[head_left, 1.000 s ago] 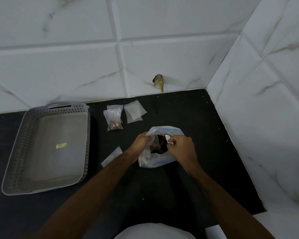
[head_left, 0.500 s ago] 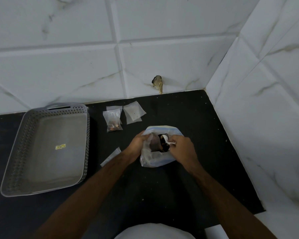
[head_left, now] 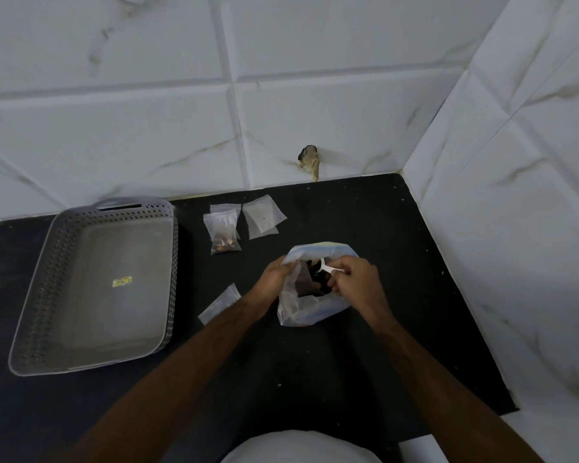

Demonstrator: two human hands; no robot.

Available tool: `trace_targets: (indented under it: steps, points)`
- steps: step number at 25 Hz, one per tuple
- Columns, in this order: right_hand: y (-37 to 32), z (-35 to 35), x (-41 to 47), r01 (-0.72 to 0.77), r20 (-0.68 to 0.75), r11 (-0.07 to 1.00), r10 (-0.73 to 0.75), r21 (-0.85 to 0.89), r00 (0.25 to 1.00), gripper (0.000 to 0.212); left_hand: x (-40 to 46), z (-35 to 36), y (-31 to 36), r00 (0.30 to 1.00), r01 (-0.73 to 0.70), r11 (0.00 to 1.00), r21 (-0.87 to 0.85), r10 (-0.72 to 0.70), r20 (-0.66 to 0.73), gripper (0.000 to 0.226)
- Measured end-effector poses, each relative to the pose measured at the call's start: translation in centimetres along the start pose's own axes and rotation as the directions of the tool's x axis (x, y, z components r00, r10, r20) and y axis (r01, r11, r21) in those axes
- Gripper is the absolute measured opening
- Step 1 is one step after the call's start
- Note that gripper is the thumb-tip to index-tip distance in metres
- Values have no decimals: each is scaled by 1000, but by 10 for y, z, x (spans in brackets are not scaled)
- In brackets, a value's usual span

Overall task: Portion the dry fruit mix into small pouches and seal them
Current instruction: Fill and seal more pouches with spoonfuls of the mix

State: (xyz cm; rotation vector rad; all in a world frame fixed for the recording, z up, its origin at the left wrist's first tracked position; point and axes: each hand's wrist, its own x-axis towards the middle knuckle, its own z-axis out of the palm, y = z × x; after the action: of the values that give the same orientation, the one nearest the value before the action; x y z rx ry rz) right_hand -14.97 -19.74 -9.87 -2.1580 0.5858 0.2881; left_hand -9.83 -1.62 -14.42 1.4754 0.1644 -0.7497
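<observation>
L hand grips bag rim | R hand pinches spoon (inside bag mouth) | bag btwn hands

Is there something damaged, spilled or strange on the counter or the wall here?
Yes: the wall tile just above the black counter has a broken hole with yellowish filler running down from it. Pale specks dot the counter; what they are cannot be told. No fruit lies outside the big bag.

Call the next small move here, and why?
Probably lift the white spoon out with a scoop: the right hand holds it in the big bag, whose mouth the left hand holds open, with an empty pouch alongside.
</observation>
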Motion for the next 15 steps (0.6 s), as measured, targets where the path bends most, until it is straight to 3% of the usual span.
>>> trace_targets:
  steps: [3,5,8,11,13,15]
  points:
    - [2,-2,-1,183,-32,878,-220,-441,975,28,0,-1,2,999,6,1000,-12,-6,-33,34]
    - [-1,2,6,197,106,742,-169,-641,980,29,2,1,2,1000,8,1000,-18,-8,-29,34]
    - [-1,12,15,167,187,736,-55,-656,981,33,5,1,2,999,21,1000,-10,-21,-35,33]
    - [0,10,24,94,70,853,-67,-513,995,25,9,0,0,999,48,998,-32,-49,-23,32]
    - [-5,9,25,32,79,812,18,-583,997,31,12,1,-2,998,69,996,-54,-69,-8,32]
    - [-7,12,21,39,77,820,6,-571,997,30,13,1,-3,998,69,995,-72,-69,-2,32]
